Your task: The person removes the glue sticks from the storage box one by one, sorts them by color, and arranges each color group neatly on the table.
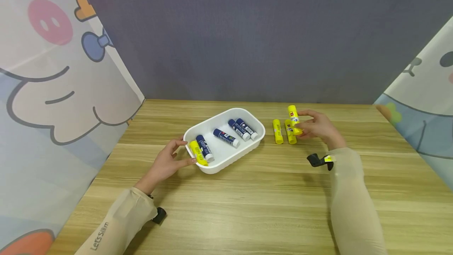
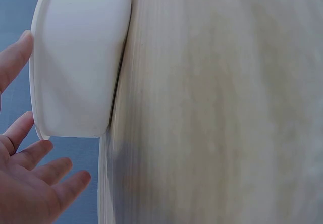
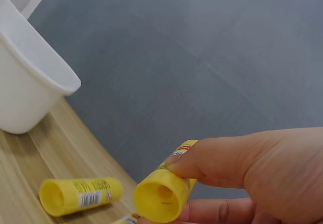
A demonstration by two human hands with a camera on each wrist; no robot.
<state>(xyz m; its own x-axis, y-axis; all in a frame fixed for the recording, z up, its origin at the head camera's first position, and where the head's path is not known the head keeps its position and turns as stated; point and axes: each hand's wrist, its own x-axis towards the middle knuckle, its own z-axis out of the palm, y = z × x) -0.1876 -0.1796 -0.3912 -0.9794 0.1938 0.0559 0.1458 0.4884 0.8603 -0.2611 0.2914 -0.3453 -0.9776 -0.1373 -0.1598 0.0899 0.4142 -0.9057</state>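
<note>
The right grip [image 1: 318, 126] is pinching a yellow cylindrical tube [image 1: 293, 115]; two more yellow tubes [image 1: 278, 132] are lying just left of that grip on the wood-grain tabletop [image 1: 247, 207]. Farther left, the spread left grip [image 1: 166, 163] is touching a white oblong plastic tub [image 1: 230, 162] holding navy, white-ended tubes [image 1: 225, 137].
</note>
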